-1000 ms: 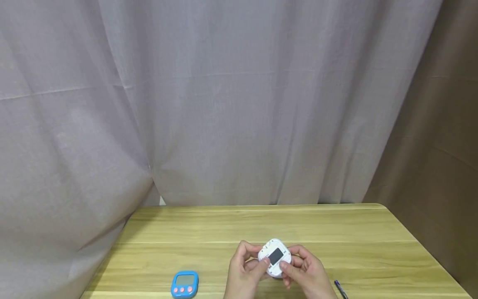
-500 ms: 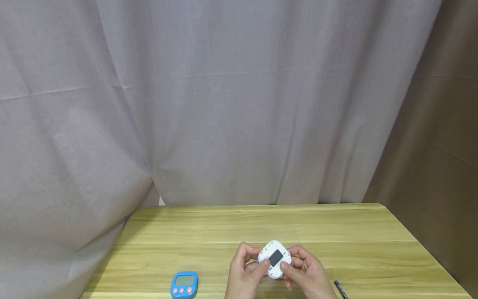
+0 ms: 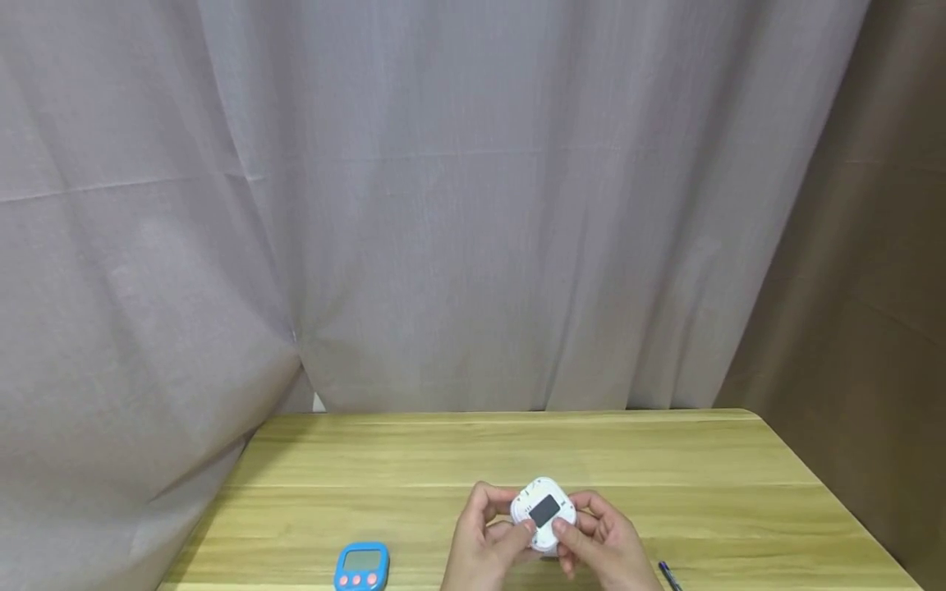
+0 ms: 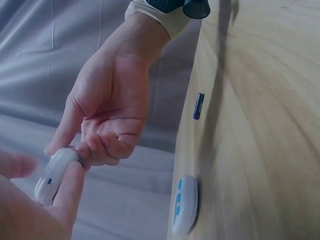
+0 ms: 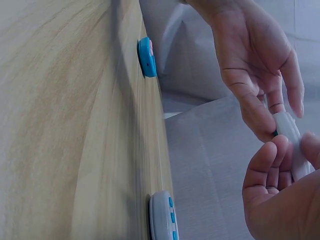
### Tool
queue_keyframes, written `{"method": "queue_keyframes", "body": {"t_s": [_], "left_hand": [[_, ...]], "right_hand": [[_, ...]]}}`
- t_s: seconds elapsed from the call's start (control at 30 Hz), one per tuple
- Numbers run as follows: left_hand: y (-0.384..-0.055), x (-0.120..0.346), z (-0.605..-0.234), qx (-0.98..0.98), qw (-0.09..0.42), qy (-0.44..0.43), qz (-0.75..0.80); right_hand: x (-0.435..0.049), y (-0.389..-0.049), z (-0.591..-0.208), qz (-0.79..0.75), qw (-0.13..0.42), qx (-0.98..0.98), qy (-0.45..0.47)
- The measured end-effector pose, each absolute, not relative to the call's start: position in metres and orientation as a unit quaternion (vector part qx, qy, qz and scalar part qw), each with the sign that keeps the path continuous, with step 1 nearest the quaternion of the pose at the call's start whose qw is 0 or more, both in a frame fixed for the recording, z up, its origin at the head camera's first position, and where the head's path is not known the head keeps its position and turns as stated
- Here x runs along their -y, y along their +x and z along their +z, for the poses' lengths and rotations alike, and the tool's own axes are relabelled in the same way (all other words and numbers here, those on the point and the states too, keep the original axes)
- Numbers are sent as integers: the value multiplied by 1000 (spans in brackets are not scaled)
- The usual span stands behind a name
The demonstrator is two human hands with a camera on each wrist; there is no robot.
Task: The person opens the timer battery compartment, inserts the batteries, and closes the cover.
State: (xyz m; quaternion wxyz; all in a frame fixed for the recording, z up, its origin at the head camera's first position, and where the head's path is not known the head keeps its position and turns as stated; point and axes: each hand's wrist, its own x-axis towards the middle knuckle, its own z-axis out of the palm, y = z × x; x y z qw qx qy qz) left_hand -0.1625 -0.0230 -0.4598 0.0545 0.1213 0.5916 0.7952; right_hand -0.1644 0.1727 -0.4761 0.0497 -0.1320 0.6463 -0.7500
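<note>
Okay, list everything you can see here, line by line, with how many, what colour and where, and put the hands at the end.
White rounded-square device: 1, white with a dark rectangle, held up between both hands
Blue digital timer: 1, blue with pink buttons, on the table, left of the hands
White button device: 1, white with blue buttons, on the table, seen only from the wrists
Pen: 1, dark with a blue-purple end, on the table, right of the hands
Table: 1, yellowish wood-grain, below the hands
Curtain: at least 1, grey, behind the table
Wrist gear: 1 set, dark and pale, on the right wrist
Left hand: 1, bare, gripping the held device's left side
Right hand: 1, bare, gripping its right side
</note>
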Motion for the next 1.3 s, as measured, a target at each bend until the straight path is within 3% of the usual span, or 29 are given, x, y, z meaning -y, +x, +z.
{"method": "queue_keyframes", "body": {"t_s": [0.3, 0.6, 0.93, 1.13, 1.3], "left_hand": [[-166, 30, -460, -676, 9, 176, 716], [-171, 41, -459, -730, -32, 204, 651], [-174, 41, -463, -770, -134, 255, 570], [-178, 42, -465, -786, -184, 261, 530], [-180, 45, -463, -797, -184, 243, 521]], "right_hand": [[-175, -166, -475, -774, 95, -620, -89], [-174, -176, -484, -788, 164, -573, -154], [-169, -183, -473, -766, 222, -566, -209], [-159, -188, -463, -751, 234, -575, -224], [-152, -194, -453, -733, 226, -600, -228]]}}
